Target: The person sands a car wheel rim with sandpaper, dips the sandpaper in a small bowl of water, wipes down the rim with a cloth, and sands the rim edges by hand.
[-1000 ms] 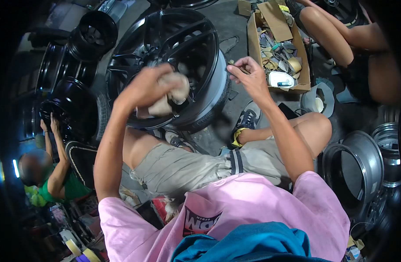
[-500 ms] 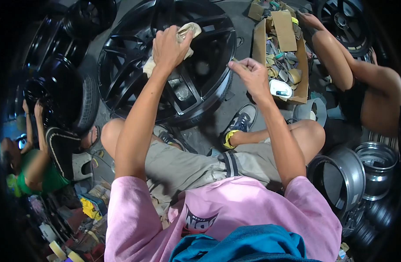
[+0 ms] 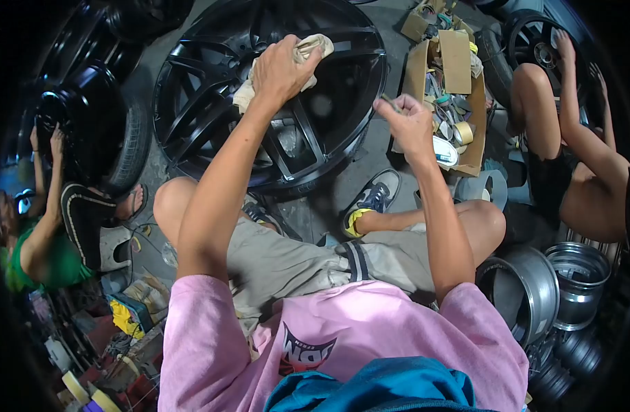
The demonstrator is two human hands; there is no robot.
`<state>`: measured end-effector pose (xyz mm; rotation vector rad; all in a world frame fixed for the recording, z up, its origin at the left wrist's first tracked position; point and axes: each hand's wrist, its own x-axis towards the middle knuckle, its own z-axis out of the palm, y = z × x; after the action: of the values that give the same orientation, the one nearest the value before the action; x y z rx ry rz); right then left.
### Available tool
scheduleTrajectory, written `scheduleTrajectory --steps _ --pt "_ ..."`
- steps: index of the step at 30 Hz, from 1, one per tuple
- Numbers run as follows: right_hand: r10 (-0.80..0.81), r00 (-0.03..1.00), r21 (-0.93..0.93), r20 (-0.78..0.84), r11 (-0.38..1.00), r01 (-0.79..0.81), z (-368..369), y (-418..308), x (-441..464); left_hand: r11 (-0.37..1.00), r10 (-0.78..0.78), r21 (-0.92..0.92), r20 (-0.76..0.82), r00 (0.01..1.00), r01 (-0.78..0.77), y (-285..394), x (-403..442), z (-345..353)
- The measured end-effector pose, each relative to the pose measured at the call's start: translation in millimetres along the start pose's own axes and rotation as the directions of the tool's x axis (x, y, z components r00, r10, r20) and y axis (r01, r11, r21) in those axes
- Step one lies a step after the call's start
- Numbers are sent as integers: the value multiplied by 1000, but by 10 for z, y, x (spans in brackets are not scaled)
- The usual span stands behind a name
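A large black alloy wheel (image 3: 191,130) with several spokes lies face up before my knees. My left hand (image 3: 280,72) is closed over a cream cloth (image 3: 313,48) near the wheel's hub, and the cloth's ends stick out on both sides of the fingers. At the wheel's right rim, my right hand (image 3: 411,127) pinches a small, thin, dark piece (image 3: 392,104) between thumb and fingers. Its kind is too small to make out. I cannot tell whether that hand touches the rim.
An open cardboard box (image 3: 474,103) of sanding scraps and tape rolls stands right of the wheel. A white container (image 3: 444,151) sits at its near edge. Silver rims (image 3: 534,295) are at lower right. People work on wheels at both sides. My shoe (image 3: 378,196) is below the wheel.
The view has shifted slightly, moving the wheel and box rightward. Both my hands keep their grips, with little movement over the wheel. The person at right has raised a hand to another wheel.
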<state>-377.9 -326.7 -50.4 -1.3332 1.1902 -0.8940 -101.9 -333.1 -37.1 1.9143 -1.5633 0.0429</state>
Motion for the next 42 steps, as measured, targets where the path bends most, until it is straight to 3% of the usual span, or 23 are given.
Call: scheduleTrajectory --steps 3,9,11,15,17,19,22,25,29,31,33,35,37,42 --pt "28 997 -19 68 999 -27 18 4 -102 999 -33 -1 30 999 33 9 10 -11" --pt "2 998 -26 -61 1000 -4 16 -15 48 999 18 30 17 1000 -19 -25 12 7" --pt "17 1000 32 5 999 -17 26 22 -38 999 26 23 -12 1000 -26 -24 -3 23" --pt "-29 997 -109 72 993 37 22 91 -26 1000 12 18 20 1000 -12 -19 -23 15" --pt "-6 999 41 -38 999 8 -3 9 103 999 22 27 36 999 -23 -25 20 15" --pt "0 999 48 -48 999 2 5 -71 51 999 -1 34 29 1000 0 -13 17 26" --pt "-68 998 -166 3 984 67 14 -56 -68 1000 6 19 -6 1000 -6 -18 5 34" --pt "-140 990 -113 -25 984 136 16 -67 17 999 17 44 22 1000 -18 -31 12 32" --pt "-80 995 -122 -52 990 73 5 -72 68 1000 15 21 6 1000 -15 -25 -2 33" --pt "-87 996 -122 18 989 88 17 -216 -69 1000 14 24 -2 1000 -14 -25 8 34" --pt "-31 995 -266 95 962 55 -7 -218 -127 1000 13 22 1 1000 -13 -21 7 36" --pt "-72 993 -175 88 981 87 -21 -86 -9 999 9 50 34 999 -11 -6 16 14" --pt "-78 995 -100 -70 993 70 -12 -194 50 999 12 40 25 1000 -13 1 16 32" --pt "-150 988 -309 32 939 153 19 -177 -105 1000 9 18 13 1000 -9 -12 6 23"
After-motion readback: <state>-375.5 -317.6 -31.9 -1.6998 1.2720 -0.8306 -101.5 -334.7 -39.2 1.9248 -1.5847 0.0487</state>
